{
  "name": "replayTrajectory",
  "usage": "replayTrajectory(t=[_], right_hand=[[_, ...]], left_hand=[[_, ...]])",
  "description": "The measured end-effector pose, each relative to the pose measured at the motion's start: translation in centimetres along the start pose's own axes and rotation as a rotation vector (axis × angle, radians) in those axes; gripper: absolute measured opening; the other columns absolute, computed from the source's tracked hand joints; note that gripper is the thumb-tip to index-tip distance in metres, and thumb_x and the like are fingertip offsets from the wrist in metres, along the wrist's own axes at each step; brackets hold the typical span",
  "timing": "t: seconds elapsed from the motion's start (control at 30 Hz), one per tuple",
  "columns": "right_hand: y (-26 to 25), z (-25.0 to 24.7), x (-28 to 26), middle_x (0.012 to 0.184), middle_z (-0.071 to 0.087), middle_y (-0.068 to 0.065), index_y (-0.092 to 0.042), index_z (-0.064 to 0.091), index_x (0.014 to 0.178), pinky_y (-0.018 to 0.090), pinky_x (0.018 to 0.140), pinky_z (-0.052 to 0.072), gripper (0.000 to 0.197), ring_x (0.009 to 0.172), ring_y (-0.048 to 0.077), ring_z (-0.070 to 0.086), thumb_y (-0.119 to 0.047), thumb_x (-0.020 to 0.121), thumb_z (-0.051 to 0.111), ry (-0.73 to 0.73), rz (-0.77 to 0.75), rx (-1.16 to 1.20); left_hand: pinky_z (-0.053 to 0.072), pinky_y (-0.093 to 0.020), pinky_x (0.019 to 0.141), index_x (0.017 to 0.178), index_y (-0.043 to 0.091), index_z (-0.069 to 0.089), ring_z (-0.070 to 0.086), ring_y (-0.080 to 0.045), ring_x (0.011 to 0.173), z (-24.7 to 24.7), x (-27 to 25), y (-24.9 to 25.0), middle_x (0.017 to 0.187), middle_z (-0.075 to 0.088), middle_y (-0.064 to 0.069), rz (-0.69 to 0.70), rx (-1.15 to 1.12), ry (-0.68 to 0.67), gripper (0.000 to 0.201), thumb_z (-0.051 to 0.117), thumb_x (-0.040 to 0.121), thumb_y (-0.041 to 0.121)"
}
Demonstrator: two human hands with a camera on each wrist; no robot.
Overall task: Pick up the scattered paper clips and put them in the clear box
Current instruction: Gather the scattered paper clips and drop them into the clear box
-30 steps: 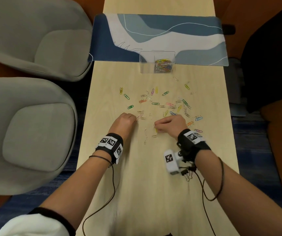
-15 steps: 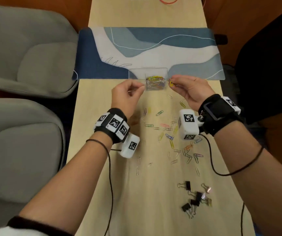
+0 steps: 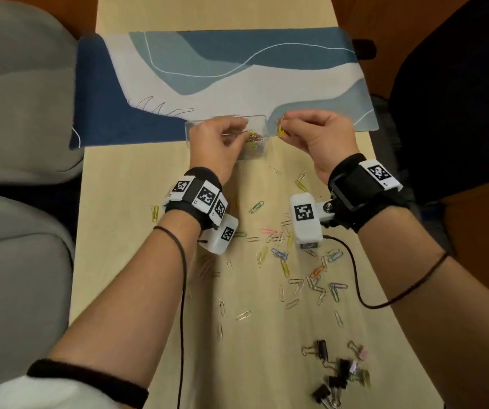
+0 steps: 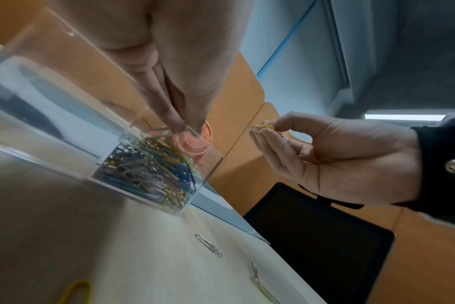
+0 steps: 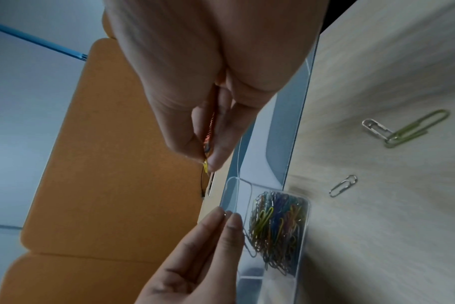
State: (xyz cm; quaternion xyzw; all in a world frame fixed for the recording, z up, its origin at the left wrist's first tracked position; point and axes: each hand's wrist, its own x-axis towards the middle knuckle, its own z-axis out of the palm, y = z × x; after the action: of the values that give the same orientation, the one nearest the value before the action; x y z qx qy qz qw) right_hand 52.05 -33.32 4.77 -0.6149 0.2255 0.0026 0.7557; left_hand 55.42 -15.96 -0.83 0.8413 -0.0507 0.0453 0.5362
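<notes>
No readable writing anywhere we look, only black-and-white square codes on the wrist bands. Our left hand hangs over the clear box, fingertips pinched together at its rim; whether they hold a clip we cannot tell. Our right hand pinches a yellow paper clip just beside the box. Loose paper clips dot the surface, the near binder clips blurred.
</notes>
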Motion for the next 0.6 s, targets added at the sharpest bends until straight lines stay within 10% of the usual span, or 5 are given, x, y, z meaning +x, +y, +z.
replayTrajectory(t=[0.33, 0.6], right_hand=[[0.4, 3.9, 2.4, 0.082, 0.072, -0.005, -0.019, 0.074, 0.091, 0.02, 0.074, 0.056, 0.023, 0.072, 0.007, 0.067, -0.007, 0.073, 0.065, -0.147, -0.631, -0.796], [0.5, 5.3, 1.5, 0.104, 0.073, 0.001, -0.021, 0.074, 0.1, 0.036, 0.086, 0.052, 0.021, 0.097, 0.024, 0.064, -0.018, 0.089, 0.057, -0.254, -0.691, -1.353]], left_hand=[[0.052, -0.026, 0.082, 0.098, 0.023, 0.076, 0.062, -0.002, 0.083, -2.3, -0.6, -0.1, 0.092, 0.072, 0.015, 0.161, 0.098, 0.125, 0.018, 0.063, 0.089, 0.015], [0.044, -0.017, 0.072, 0.101, 0.024, 0.073, 0.058, -0.006, 0.082, -8.3, -5.0, -3.7, 0.094, 0.067, 0.009, 0.076, 0.197, 0.18, 0.021, 0.059, 0.091, 0.013]])
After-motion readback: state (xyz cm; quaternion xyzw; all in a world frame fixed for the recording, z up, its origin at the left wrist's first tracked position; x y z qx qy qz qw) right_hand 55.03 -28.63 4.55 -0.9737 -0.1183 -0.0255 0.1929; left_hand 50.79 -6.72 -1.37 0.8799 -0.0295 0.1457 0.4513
